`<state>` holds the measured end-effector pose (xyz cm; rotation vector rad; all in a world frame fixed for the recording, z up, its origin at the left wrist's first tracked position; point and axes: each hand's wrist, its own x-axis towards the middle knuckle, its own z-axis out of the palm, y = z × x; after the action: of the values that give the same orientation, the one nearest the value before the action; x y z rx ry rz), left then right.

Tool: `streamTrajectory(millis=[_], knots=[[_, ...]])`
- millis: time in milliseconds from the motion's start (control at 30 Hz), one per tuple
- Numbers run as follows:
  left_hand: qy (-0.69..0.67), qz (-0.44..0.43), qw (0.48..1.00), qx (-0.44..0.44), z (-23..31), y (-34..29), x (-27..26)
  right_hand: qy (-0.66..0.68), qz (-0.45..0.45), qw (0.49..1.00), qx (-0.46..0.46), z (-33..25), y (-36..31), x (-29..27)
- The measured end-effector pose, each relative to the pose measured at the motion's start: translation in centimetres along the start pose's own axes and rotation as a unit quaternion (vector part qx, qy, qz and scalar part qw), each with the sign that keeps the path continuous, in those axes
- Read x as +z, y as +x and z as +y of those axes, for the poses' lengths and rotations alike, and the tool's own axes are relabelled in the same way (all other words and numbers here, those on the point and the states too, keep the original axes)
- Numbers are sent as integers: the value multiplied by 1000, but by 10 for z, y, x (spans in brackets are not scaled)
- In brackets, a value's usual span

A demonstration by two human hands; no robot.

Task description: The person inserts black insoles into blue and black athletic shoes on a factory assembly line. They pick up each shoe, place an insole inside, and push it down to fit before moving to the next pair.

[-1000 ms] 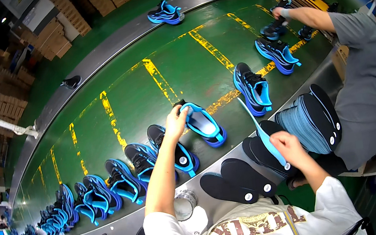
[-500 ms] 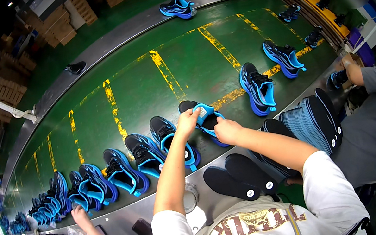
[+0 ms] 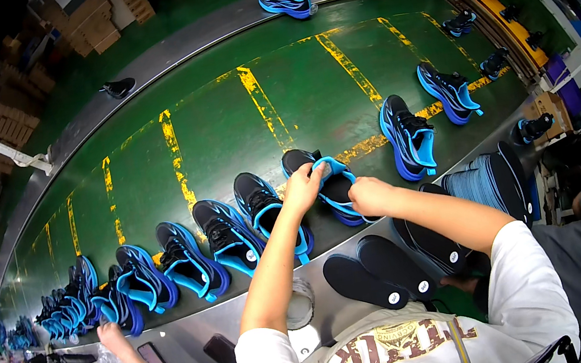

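Note:
A black sneaker with a blue sole and light blue lining (image 3: 343, 207) sits on the green belt before me, toe pointing away. My left hand (image 3: 304, 188) pinches its tongue and pulls the opening wide. My right hand (image 3: 374, 197) grips the collar at the heel side, its fingertips partly hidden inside. Below the sneaker, two loose black insoles (image 3: 360, 280) with round white stickers lie side by side on the metal ledge. Right of them, under and beyond my right forearm, are more black insoles (image 3: 428, 225) and a thick blue-edged stack of insoles (image 3: 483, 186).
Similar sneakers (image 3: 182, 261) line the belt (image 3: 223, 131) to the left; another sneaker (image 3: 406, 138) stands to the right. A phone (image 3: 221, 353) and a round container (image 3: 299, 304) rest on the metal ledge. A co-worker's hand (image 3: 112, 336) is near the left sneakers; another person's sleeve (image 3: 578, 244) shows at right.
My left hand has shifted slightly right along the tongue, and the opening shows wider. The person at right has leaned lower, their hand gone from the small shoe there. The left co-worker's hand moved left.

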<state>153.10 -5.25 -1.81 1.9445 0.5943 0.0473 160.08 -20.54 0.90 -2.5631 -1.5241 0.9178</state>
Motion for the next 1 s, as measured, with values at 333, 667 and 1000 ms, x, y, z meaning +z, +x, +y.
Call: streamTrajectory(millis=[333,667,1000], knots=[[7,-4,1000,15,-8,1,8,-78,108,990,-52,1,28,37],[37,-20,999,7,-11,2,4,-227,-126,966,6,-4,54,36],[137,121,983,-26,13,4,7,-165,-246,955,-11,5,63,23]])
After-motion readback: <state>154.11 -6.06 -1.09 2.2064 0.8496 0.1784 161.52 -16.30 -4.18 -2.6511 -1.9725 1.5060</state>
